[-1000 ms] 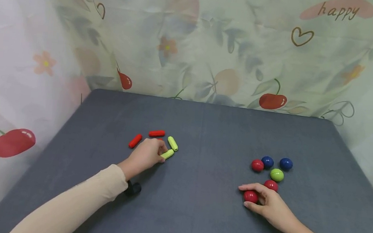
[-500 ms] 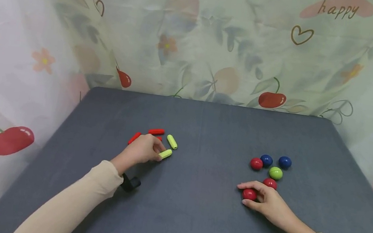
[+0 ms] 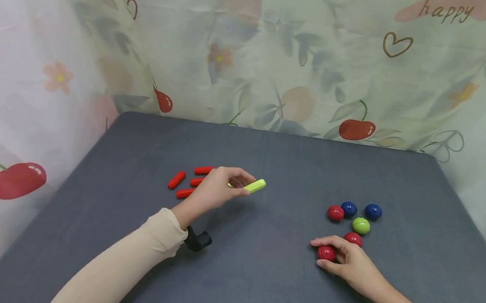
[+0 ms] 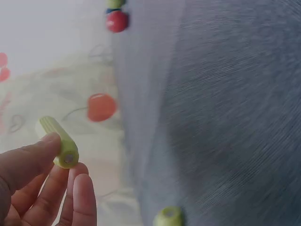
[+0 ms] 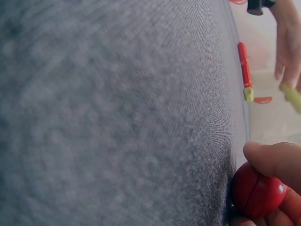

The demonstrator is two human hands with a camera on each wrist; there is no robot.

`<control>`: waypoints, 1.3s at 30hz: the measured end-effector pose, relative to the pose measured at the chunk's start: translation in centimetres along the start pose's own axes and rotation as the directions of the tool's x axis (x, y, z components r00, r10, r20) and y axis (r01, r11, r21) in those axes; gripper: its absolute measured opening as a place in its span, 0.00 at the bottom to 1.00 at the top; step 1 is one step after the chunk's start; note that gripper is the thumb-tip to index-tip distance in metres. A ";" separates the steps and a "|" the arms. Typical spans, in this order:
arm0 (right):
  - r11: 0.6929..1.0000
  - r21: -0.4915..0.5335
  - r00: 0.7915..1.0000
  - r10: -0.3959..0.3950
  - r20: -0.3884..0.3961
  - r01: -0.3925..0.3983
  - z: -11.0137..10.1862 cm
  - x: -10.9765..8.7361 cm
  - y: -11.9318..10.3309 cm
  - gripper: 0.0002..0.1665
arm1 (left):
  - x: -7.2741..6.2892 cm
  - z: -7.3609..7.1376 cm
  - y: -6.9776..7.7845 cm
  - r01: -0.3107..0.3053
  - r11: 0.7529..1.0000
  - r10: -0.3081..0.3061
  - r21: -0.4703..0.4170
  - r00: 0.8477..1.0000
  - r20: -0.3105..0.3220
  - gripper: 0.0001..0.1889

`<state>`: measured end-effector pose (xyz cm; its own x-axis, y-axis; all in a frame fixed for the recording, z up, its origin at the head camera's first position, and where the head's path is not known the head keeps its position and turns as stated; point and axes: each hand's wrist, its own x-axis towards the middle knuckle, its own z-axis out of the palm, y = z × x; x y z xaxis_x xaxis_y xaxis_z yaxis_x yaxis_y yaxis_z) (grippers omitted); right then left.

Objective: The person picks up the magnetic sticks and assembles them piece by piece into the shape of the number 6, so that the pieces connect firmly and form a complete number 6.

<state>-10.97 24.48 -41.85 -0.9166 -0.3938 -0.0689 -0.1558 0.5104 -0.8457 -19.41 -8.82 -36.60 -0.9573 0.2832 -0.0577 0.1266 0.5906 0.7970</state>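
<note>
In the head view my left hand point(image 3: 217, 188) pinches a yellow-green ribbed stick point(image 3: 255, 186) between thumb and fingers, raised above the table. The left wrist view shows a hole in the end of this stick point(image 4: 59, 141). Below it on the table lies a second yellow-green stick point(image 4: 168, 217), mostly hidden by the hand in the head view. Several red sticks point(image 3: 176, 179) lie just left of that hand. On the right, my right hand point(image 3: 353, 267) holds a red ball point(image 3: 326, 253) that rests on the table. Its thumb presses on the grooved ball point(image 5: 257, 189) in the right wrist view.
Beyond the right hand sit another red ball point(image 3: 353, 239), a green ball point(image 3: 361, 226), two blue balls point(image 3: 373, 211) and a third red ball point(image 3: 336, 213). The grey table point(image 3: 285, 175) ends at a patterned curtain point(image 3: 252, 63) at the back and sides.
My left hand has lifted the yellow-green stick and carried it rightward and away from the body, uncovering more red sticks. My right hand stays at the red ball.
</note>
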 end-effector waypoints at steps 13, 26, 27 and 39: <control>1.000 -0.007 1.000 0.010 0.018 -0.009 -0.1 0.1 0.2 0.22 | 2.6 2.6 -1.5 -0.015 0.980 -0.022 0.196 0.983 0.184 0.11; 1.000 0.007 1.000 -0.001 0.013 0.001 -0.1 0.0 0.2 0.22 | 3.5 2.9 -0.1 -0.054 0.939 -0.027 0.340 0.973 0.229 0.11; 1.000 0.009 1.000 0.000 0.014 0.000 -0.1 0.0 0.2 0.22 | 3.5 3.0 0.0 -0.051 0.936 -0.033 0.349 0.973 0.229 0.11; 1.000 0.013 1.000 0.018 0.018 -0.018 0.0 0.0 0.1 0.22 | 3.4 3.1 0.2 -0.021 0.930 -0.060 0.366 0.976 0.210 0.11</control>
<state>-11.02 24.55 -41.96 -0.9126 -0.3979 -0.0934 -0.1343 0.5077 -0.8510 -21.86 -5.38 -38.53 -0.8872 0.3994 -0.2309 0.2331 0.8201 0.5226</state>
